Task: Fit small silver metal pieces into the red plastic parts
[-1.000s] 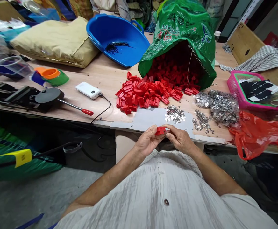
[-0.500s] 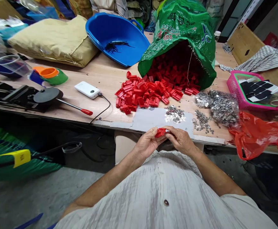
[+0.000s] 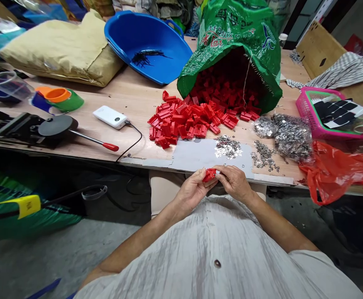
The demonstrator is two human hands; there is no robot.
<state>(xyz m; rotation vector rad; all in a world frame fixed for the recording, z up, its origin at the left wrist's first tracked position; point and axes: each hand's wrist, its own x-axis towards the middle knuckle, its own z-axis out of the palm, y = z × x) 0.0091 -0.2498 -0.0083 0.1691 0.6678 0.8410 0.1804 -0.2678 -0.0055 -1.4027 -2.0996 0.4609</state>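
In the head view, my left hand [image 3: 195,186] is closed around a small red plastic part [image 3: 210,175], held just off the table's front edge. My right hand [image 3: 233,181] is pinched at the right end of that part. Whatever sits between its fingertips is too small to make out. Beyond my hands, a loose pile of small metal pieces [image 3: 228,147] lies on a grey sheet [image 3: 193,154]. Behind that spreads a heap of similar red parts [image 3: 184,120], spilling from a green woven sack [image 3: 231,29].
A second scatter of metal pieces [image 3: 264,157] and a clear bag of them [image 3: 292,137] lie right, near a red plastic bag [image 3: 340,168] and pink basket [image 3: 321,133]. Leftward are a white power bank [image 3: 111,117], a red-tipped lever tool [image 3: 59,126] and a blue basin [image 3: 169,62].
The view has shifted slightly. The red part is turned a little and more of it shows between my hands. Both hands stay in nearly the same place.
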